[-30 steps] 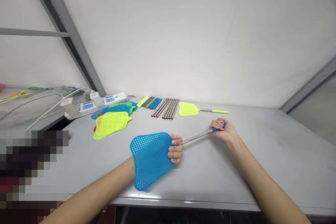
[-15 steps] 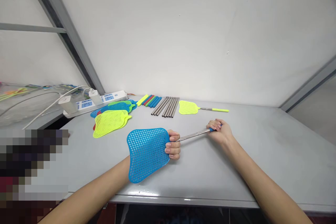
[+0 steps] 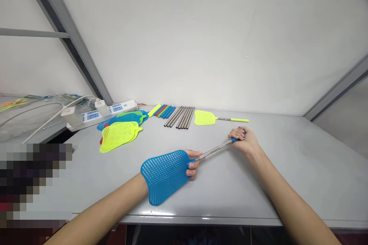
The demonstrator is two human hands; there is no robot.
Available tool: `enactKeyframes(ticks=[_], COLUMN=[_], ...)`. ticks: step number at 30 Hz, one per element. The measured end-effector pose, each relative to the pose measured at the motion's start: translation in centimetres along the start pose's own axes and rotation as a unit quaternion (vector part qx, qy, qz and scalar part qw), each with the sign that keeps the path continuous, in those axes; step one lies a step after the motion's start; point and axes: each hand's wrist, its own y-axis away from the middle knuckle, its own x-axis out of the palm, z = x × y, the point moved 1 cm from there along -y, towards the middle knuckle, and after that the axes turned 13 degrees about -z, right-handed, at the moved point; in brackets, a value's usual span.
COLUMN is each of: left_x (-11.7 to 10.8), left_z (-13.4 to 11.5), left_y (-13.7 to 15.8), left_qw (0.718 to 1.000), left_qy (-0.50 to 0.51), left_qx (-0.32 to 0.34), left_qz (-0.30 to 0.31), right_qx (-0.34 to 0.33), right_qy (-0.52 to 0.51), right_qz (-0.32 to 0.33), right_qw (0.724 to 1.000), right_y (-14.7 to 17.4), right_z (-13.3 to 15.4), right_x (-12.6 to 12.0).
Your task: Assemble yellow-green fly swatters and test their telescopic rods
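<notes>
A blue fly swatter (image 3: 168, 178) with a telescopic metal rod slants over the front of the table in the head view. Wrapped round its blue grip is my right hand (image 3: 244, 139), closed. My left hand (image 3: 193, 166) is at the swatter's neck, behind the mesh head. Its lower fingers curl there and the index finger reaches along the rod; the palm and thumb are hidden. Behind, a finished-looking yellow fly swatter (image 3: 205, 118) lies flat, its yellow grip to the right.
Metal rods (image 3: 185, 118) lie in two groups at the back, beside coloured grips (image 3: 165, 111). Yellow swatter heads (image 3: 117, 136) and blue ones (image 3: 126, 118) are piled at left. A power strip (image 3: 122, 107) with plugs and white cables borders them. A wall stands behind the table (image 3: 287, 153).
The blue swatter's head has turned about the rod and dipped slightly. My left index finger has straightened, while my right hand keeps its hold and has shifted a little right.
</notes>
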Motion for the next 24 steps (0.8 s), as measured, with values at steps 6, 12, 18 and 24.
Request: enactKeyframes(ticks=[6,12,18,24], left_x=[1.3,0.8,0.0,0.0], left_z=[0.9,1.2,1.1,1.0], left_y=[0.4,-0.6,-1.1,-0.8], left_qw=[0.992,0.997,0.993,0.991], left_qy=[-0.117,-0.042,0.037,0.048], left_qx=[-0.037,-0.057,-0.101,-0.106], left_qz=[0.007,0.031,0.051,0.063], right_qx=[-0.039,-0.108,-0.087,-0.111], right_qy=[-0.018,-0.007,0.056,0.016], right_qz=[0.009,-0.01,-0.061,-0.057], right_qw=[0.999,0.994,0.993,0.992], right_y=[0.2,-0.2,-1.5,-1.4], right_z=[0.1,0.5,0.7,0.1], right_x=[0.5,0.5,-0.5,-0.9])
